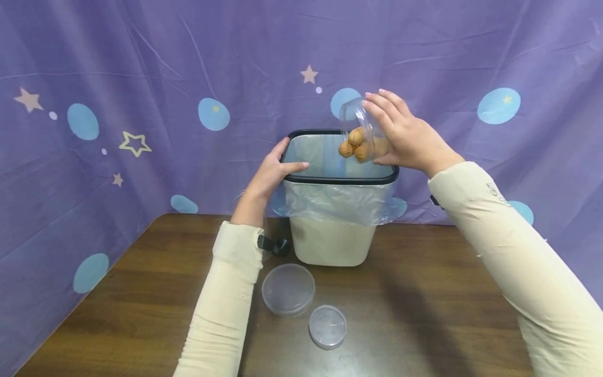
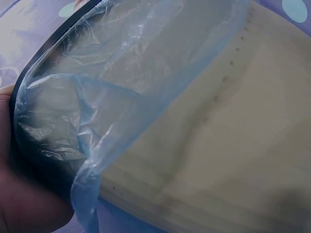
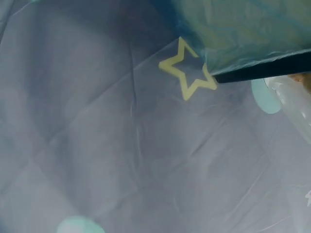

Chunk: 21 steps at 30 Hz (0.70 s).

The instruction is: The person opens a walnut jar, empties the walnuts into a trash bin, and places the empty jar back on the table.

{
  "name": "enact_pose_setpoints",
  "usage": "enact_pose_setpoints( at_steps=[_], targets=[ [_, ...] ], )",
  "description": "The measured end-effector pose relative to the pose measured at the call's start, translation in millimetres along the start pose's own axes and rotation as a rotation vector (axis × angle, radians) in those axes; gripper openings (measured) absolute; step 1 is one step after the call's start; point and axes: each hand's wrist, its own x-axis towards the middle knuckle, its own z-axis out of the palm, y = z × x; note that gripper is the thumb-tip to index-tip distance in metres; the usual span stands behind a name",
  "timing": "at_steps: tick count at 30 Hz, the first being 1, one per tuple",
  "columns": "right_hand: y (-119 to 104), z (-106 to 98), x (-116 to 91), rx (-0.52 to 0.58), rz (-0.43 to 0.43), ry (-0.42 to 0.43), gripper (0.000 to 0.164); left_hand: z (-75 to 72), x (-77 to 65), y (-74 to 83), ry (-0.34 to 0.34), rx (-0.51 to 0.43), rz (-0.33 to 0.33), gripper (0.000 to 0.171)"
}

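A cream trash bin with a black rim stands on the table, lined with a clear bluish plastic bag folded over its outside. My left hand grips the rim at the left corner, thumb across the top. In the left wrist view that hand is at the rim beside the bag. Above the bin's right side, my right hand holds a clear plastic jar tipped sideways, mouth toward the bin. Several walnuts are bunched at the jar's mouth.
Two round clear lids, a larger one and a smaller one, lie on the brown wooden table in front of the bin. Behind hangs a purple curtain with stars and blue ovals.
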Motion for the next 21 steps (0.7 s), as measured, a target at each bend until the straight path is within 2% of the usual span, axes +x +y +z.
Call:
enact_pose_setpoints(
  at_steps=[4, 12, 21],
  targets=[
    [-1.0, -0.7, 1.0, 0.036, 0.021, 0.004, 0.113, 0.4, -2.4, 4.0, -0.001, -0.006, -0.003, 0.089],
    [-1.0, -1.6, -0.6, 0.078, 0.042, 0.024, 0.114, -0.9, -0.5, -1.3, 0.001, 0.0, -0.004, 0.089],
    [0.0, -6.0, -1.2, 0.041, -0.004, 0.02, 0.113, -1.1, -2.9, 0.6, 0.001, 0.018, -0.007, 0.089]
  ],
)
